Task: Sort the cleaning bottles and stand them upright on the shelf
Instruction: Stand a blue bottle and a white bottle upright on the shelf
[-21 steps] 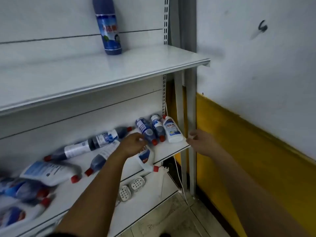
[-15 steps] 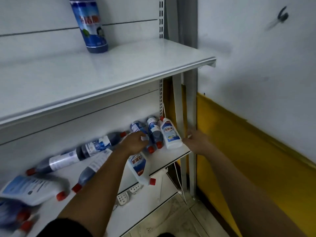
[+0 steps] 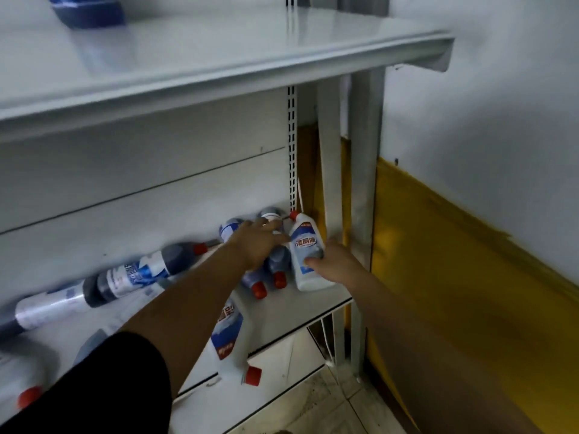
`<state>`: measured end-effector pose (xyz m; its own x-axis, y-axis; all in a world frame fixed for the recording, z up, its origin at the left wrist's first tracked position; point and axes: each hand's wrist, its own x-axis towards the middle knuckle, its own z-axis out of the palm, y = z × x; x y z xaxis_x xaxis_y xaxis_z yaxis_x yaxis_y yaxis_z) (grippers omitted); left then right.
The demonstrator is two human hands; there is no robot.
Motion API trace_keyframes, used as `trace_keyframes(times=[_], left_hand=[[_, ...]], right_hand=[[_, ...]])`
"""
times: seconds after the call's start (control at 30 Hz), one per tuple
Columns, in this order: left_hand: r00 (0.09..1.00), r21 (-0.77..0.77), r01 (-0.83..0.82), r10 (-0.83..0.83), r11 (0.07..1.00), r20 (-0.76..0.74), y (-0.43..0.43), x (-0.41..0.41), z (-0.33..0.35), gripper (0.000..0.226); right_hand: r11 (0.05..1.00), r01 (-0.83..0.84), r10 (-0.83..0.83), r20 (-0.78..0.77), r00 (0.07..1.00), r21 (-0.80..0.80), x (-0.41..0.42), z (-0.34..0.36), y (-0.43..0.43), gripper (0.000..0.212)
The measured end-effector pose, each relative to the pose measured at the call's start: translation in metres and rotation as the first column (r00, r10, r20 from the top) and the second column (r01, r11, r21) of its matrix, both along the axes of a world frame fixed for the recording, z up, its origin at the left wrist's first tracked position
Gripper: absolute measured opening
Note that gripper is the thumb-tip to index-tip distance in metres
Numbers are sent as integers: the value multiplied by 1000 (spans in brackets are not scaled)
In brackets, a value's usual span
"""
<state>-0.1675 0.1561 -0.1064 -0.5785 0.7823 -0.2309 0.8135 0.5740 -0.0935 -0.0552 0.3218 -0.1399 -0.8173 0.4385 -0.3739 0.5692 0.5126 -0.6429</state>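
Observation:
Several cleaning bottles with red caps lie on their sides on the lower white shelf (image 3: 326,300). My right hand (image 3: 335,261) grips a white bottle (image 3: 307,245) with a blue label at the shelf's right end; the bottle lies tilted, cap toward the back. My left hand (image 3: 257,242) reaches over two dark blue bottles (image 3: 277,261) beside it, fingers spread and touching them. Another white bottle (image 3: 230,343) lies with its cap over the shelf's front edge. A long dark bottle (image 3: 134,274) lies further left.
The upper shelf (image 3: 219,67) carries one upright blue bottle (image 3: 87,10) at the top left. A metal upright post (image 3: 363,183) and a white and yellow wall (image 3: 470,245) bound the right side. A lower shelf and tiled floor (image 3: 329,402) lie below.
My right hand moved from the shelf's right edge onto the white bottle and took hold of it. My left hand left the overhanging white bottle and moved right onto the dark blue bottles.

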Motion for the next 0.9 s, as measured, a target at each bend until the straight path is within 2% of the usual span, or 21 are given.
trace_keyframes(times=[0.1,0.2,0.27,0.37,0.43,0.47,0.5,0.53,0.6,0.63,0.7,0.8,0.9], left_hand=[[956,-163,194,-224,967,-187,18,-6,-3,54],[944,-272,209,-267,939,-196,26,-17,-11,57],[935,-277,234,-294,932,-197,23,-22,-18,58],[952,-151,228,-252,962,-172,10,-25,-21,50],[982,50,166,-160,985,-105,3,-25,-22,49],[996,200,94,-91,975,-24,0,-25,-23,51],[995,365,-23,-15,931,101,-2,-23,-21,53],[967,509,-169,43,844,250,-3,-21,-19,55],[854,640,-460,111,615,508,-2,-15,-9,57],[784,628,-575,133,525,607,-1,-13,-3,58],[635,546,-732,118,408,764,-2,-6,8,64],[468,462,-854,-35,239,883,-8,11,22,71],[336,349,-935,-147,67,930,-14,35,38,46]], right_hand=[[1000,8,-8,3,1000,1,-10,-18,0,69],[1000,29,-30,-30,999,-7,-18,-34,1,79],[995,50,-51,-12,999,-83,-22,-39,1,73],[978,101,-103,2,995,-183,-26,-40,5,72],[962,147,-154,-14,988,-231,-27,-42,7,79],[954,167,-178,-22,984,-249,-24,-40,6,79],[947,188,-202,-26,979,-261,-21,-38,4,77],[934,218,-238,-37,971,-282,-16,-35,2,75],[892,282,-332,-90,939,-353,-6,-30,-1,75],[871,300,-372,-121,921,-390,-1,-25,-4,76],[840,301,-414,-175,893,-452,6,-11,-9,75],[804,291,-465,-245,851,-518,20,16,-16,59],[746,257,-510,-278,814,-615,42,47,-19,49]])
